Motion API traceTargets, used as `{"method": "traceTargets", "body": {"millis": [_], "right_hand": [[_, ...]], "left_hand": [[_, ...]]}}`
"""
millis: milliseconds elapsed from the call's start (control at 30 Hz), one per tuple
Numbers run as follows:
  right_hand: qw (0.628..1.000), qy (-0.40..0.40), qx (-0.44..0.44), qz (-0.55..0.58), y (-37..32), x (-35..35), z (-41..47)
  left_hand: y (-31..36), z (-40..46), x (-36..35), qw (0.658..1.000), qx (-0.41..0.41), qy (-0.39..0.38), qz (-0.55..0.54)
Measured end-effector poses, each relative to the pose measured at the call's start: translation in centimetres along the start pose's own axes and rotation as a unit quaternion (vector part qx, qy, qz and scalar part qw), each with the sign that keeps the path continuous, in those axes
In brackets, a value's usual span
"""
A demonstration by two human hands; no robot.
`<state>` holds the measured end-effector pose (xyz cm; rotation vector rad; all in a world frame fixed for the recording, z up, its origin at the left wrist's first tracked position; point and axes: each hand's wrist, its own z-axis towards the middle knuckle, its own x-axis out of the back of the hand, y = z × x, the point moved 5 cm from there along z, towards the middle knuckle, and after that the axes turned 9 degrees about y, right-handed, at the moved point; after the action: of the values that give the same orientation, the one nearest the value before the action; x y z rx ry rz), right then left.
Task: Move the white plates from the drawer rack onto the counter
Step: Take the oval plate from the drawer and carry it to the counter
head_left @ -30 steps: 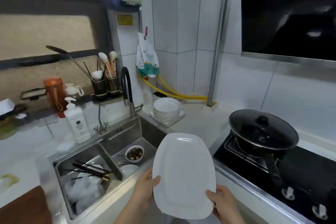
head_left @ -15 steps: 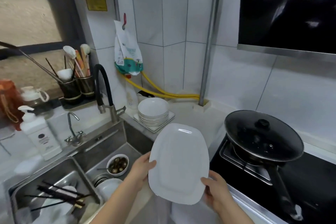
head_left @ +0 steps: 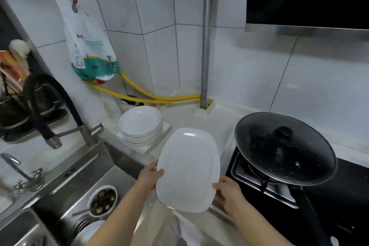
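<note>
A large white oblong plate point(head_left: 188, 170) is held tilted above the counter point(head_left: 191, 120), between the sink and the stove. My left hand point(head_left: 149, 175) grips its left edge and my right hand point(head_left: 227, 193) grips its lower right edge. Behind it a stack of white bowls point(head_left: 140, 124) stands on a square white plate point(head_left: 159, 138) on the counter. The drawer rack is out of view.
A black pan with a glass lid point(head_left: 283, 148) sits on the stove at the right. The steel sink point(head_left: 79, 189) at the left holds a bowl of dark food point(head_left: 102, 199). A black faucet point(head_left: 52, 106), yellow hoses point(head_left: 149, 97) and a metal pipe point(head_left: 205, 46) stand at the back.
Both hands have carried the plate forward and up toward the counter beside the stacked bowls. The view has swung right and closer; the soap bottle and utensil holders have left the frame.
</note>
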<state>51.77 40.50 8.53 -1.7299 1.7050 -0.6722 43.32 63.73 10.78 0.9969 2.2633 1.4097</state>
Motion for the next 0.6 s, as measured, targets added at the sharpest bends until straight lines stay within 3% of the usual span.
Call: {"method": "traceTargets", "body": {"millis": [267,600], "right_hand": [[0.997,0.073,-0.01,0.032,-1.0,-2.8,4.0],[0.989,0.142,0.03,-0.018,-2.2,-5.5,7.8]], "left_hand": [[2.6,8.0,-2.3,0.995,-0.02,-0.038,0.088],[2.9,15.7,-4.1,0.981,-0.008,-0.092,0.17]]}}
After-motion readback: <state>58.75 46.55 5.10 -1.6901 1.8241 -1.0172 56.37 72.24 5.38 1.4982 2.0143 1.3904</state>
